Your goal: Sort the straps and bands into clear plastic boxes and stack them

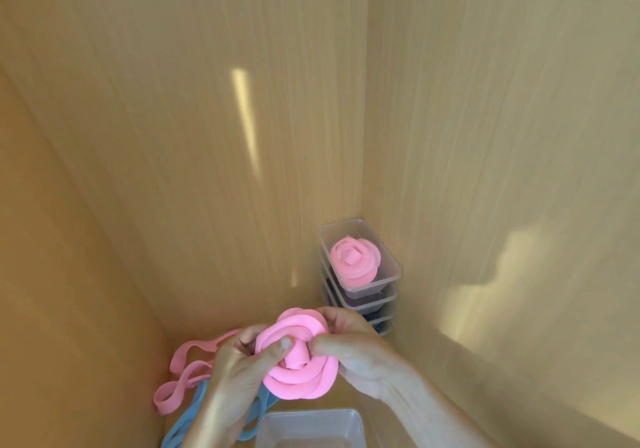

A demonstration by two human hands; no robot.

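Observation:
Both hands hold a coiled pink band [298, 357] in the air above the shelf floor. My left hand [239, 364] grips its left side, with the thumb pressed into the coil's middle. My right hand [349, 347] grips its right side, thumb on top. Below the coil an empty clear plastic box [311, 428] sits at the bottom edge of the view. In the back right corner stands a stack of clear boxes [363, 295]; the top one holds another coiled pink band [355, 260]. Loose pink bands [180, 375] and blue bands [190, 416] lie to the left.
I am looking into a wooden cabinet compartment. Its back wall [207, 136] and right wall [502, 136] meet at the corner behind the stack. The left wall [69, 309] is close beside the loose bands.

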